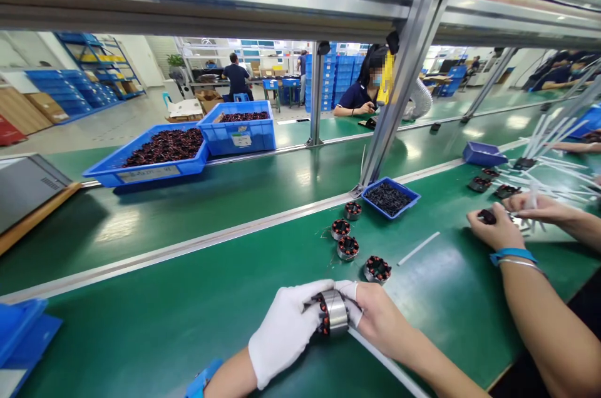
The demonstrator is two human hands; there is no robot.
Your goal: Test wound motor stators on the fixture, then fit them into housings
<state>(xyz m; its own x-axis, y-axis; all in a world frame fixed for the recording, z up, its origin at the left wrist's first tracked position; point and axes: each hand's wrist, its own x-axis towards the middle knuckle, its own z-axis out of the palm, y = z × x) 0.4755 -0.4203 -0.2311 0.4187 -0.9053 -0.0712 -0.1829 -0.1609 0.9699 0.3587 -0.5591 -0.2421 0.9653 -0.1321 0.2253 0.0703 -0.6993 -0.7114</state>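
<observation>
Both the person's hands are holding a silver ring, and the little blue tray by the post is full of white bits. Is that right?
Not quite: the bits are black, not white, as the head view shows. The rest is right: the left hand and right hand hold a silver ring, and the blue tray is by the post.

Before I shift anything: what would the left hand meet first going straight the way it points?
Beyond the wound stator it grips, the left hand would likely meet the right hand first; exact depth is unclear.
</observation>
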